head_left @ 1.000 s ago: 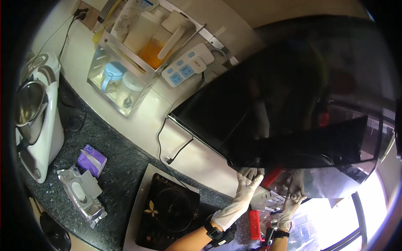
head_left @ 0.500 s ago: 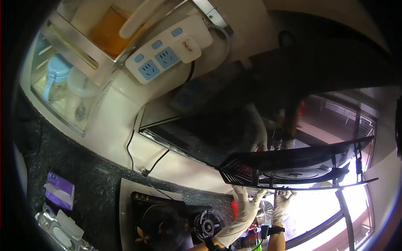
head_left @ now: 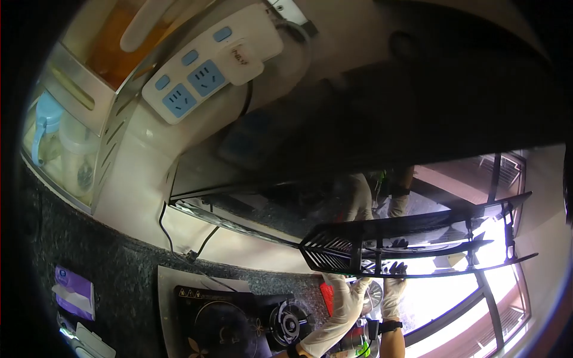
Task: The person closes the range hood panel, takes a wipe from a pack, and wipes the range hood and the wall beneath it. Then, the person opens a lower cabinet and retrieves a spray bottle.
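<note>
Your left grip (head_left: 344,305), in a pale glove, is raised against the lower edge of a black slotted panel (head_left: 412,222), thumb turned up on the right; its fingertips run out of sight behind that edge, so I cannot tell whether they are closed on it. Your right grip (head_left: 393,295), gloved too, is just beside it, fingertips meeting the same edge; how firmly they grasp cannot be told either. You wear a dark band (head_left: 389,326) on the right wrist, with a small black box (head_left: 373,329) next to it.

The panel lies tilted along the underside of a dark, glossy hood (head_left: 334,155), slats showing at its left end. The hood's face mirrors your gloves and the window.

Below your left grip are a red item (head_left: 326,298), partly hidden, and a gas burner (head_left: 289,322); left of the burner is a black cooktop (head_left: 221,325) with a gold leaf pattern. Behind them on the counter (head_left: 131,262) lies a black plug (head_left: 192,255).

Farther left on the counter lie a purple tissue pack (head_left: 74,292) and, near it, a silvery packet (head_left: 89,343), cut off by the view. Up on the wall are a white power strip (head_left: 206,71) and a metal rack (head_left: 74,89) holding a blue-lidded jar (head_left: 49,113). A bright window (head_left: 447,310) stands right of your hands.
</note>
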Tool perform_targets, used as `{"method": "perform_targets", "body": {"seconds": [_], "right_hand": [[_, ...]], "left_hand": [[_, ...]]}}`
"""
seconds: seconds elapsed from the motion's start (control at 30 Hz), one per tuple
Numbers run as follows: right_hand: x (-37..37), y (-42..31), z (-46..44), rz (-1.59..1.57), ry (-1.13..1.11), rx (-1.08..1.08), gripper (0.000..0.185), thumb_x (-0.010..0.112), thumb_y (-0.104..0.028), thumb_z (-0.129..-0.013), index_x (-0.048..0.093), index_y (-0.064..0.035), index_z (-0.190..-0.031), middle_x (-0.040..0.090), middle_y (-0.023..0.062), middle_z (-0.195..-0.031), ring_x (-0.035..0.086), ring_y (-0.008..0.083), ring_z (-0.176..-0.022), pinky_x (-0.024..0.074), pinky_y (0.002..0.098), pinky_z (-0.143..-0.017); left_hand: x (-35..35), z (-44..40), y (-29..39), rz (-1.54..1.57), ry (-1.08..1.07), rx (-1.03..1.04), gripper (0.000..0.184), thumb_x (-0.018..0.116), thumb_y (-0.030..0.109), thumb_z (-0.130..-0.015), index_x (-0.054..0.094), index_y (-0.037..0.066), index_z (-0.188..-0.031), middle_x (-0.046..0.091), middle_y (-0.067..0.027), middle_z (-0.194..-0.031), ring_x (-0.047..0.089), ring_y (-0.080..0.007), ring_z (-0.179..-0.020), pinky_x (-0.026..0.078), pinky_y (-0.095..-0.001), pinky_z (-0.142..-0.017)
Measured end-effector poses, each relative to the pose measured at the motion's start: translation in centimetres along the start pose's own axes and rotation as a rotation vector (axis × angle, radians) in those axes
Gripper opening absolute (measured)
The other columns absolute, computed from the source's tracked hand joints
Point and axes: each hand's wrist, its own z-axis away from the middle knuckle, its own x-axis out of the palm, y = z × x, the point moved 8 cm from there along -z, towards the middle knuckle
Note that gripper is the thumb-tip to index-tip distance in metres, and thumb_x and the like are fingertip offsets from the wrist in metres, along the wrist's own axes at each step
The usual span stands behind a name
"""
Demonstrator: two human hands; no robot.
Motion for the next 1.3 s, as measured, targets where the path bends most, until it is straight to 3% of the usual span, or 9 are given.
{"method": "perform_targets", "body": {"seconds": [0.07, 0.23, 0.3, 0.37, 0.53, 0.63, 0.9, 1.2, 1.3], "right_hand": [[-2.4, 0.6, -2.1, -0.415, 0.041, 0.115, 0.021, 0.053, -0.018, -0.091, 0.065, -0.0021, -0.097, 0.067, 0.0102, -0.105, 0.060, 0.0239, -0.102, 0.0424, 0.0447, -0.096], [-1.5, 1.0, -2.0, -0.191, -0.090, 0.060, 0.042, 0.058, -0.044, -0.089, 0.062, -0.0065, -0.106, 0.066, 0.0037, -0.092, 0.059, 0.0159, -0.085, 0.0434, 0.0423, -0.093], [-0.3, 0.9, -1.5, -0.257, -0.272, 0.076, 0.045, 0.059, -0.048, -0.086, 0.061, -0.0061, -0.102, 0.062, 0.0013, -0.080, 0.056, 0.0147, -0.074, 0.0455, 0.0422, -0.092], [1.1, 0.6, -0.4, -0.253, 0.028, 0.070, 0.043, 0.058, -0.049, -0.086, 0.059, -0.0064, -0.093, 0.057, -0.0010, -0.072, 0.053, 0.0140, -0.067, 0.0475, 0.0410, -0.092], [-0.5, 1.8, -2.7, -0.451, -0.481, 0.176, 0.063, 0.058, -0.051, -0.084, 0.049, -0.0004, -0.120, 0.058, 0.0091, -0.110, 0.056, 0.0215, -0.104, 0.0441, 0.0357, -0.095], [-0.6, 1.1, -0.9, -0.198, -0.047, 0.197, 0.079, 0.061, -0.052, -0.083, 0.035, 0.0004, -0.135, 0.042, 0.0136, -0.138, 0.040, 0.0234, -0.127, 0.0352, 0.0339, -0.103], [-0.2, -0.4, 0.5, -0.143, -0.170, 0.130, 0.044, 0.057, -0.027, -0.094, 0.044, -0.0066, -0.130, 0.050, 0.0032, -0.124, 0.048, 0.0106, -0.109, 0.0380, 0.0286, -0.094], [1.3, -1.2, 2.1, 0.113, 0.005, -0.079, 0.080, 0.075, 0.005, -0.069, 0.031, -0.0061, -0.135, 0.048, 0.0086, -0.123, 0.046, 0.0195, -0.114, 0.0368, 0.0318, -0.099], [0.9, 0.2, 1.5, 0.035, -0.008, -0.086, 0.088, 0.076, 0.004, -0.068, 0.026, -0.0047, -0.139, 0.045, 0.0106, -0.126, 0.045, 0.0207, -0.116, 0.0361, 0.0330, -0.101]], "left_hand": [[-0.1, 0.1, 0.1, 0.015, 0.012, 0.012, 0.077, 0.064, 0.006, -0.087, 0.008, 0.001, -0.140, 0.050, -0.0125, -0.120, 0.050, -0.0161, -0.106, 0.041, -0.0290, -0.092], [-0.8, -0.2, 2.2, -0.041, 0.051, -0.021, 0.078, 0.060, 0.003, -0.090, 0.001, 0.001, -0.142, 0.047, -0.0030, -0.110, 0.047, -0.0093, -0.093, 0.042, -0.0224, -0.085], [-0.3, -0.4, 3.2, 0.168, 0.003, -0.056, 0.079, 0.060, 0.006, -0.090, 0.000, 0.003, -0.142, 0.040, -0.0067, -0.127, 0.041, -0.0136, -0.113, 0.036, -0.0267, -0.097], [-0.1, -0.4, 3.7, 0.251, 0.014, -0.120, 0.079, 0.061, 0.012, -0.091, 0.001, 0.004, -0.142, 0.038, -0.0074, -0.134, 0.039, -0.0148, -0.122, 0.032, -0.0291, -0.103], [-0.4, -0.3, 4.2, 0.138, 0.024, -0.037, 0.052, 0.058, 0.020, -0.093, 0.030, 0.010, -0.136, 0.046, -0.0009, -0.129, 0.042, -0.0091, -0.118, 0.030, -0.0267, -0.102], [0.5, 0.5, 5.0, 0.165, -0.029, -0.016, 0.048, 0.056, 0.022, -0.094, 0.033, 0.015, -0.136, 0.042, 0.0030, -0.135, 0.039, -0.0065, -0.121, 0.031, -0.0246, -0.099], [1.3, 2.6, -0.8, 0.091, 0.132, -0.457, 0.064, 0.069, 0.017, -0.084, 0.031, 0.013, -0.135, 0.041, -0.0029, -0.135, 0.040, -0.0108, -0.120, 0.031, -0.0278, -0.102], [3.6, 1.6, -1.6, 0.083, 0.063, -0.420, 0.079, 0.069, 0.034, -0.084, 0.022, 0.013, -0.144, 0.030, -0.0117, -0.145, 0.032, -0.0324, -0.132, 0.026, -0.0442, -0.108], [4.0, 1.1, -1.3, 0.011, 0.105, -0.360, 0.090, 0.069, 0.043, -0.081, 0.017, -0.005, -0.137, 0.026, -0.0219, -0.141, 0.035, -0.0433, -0.127, 0.028, -0.0514, -0.108]]}}
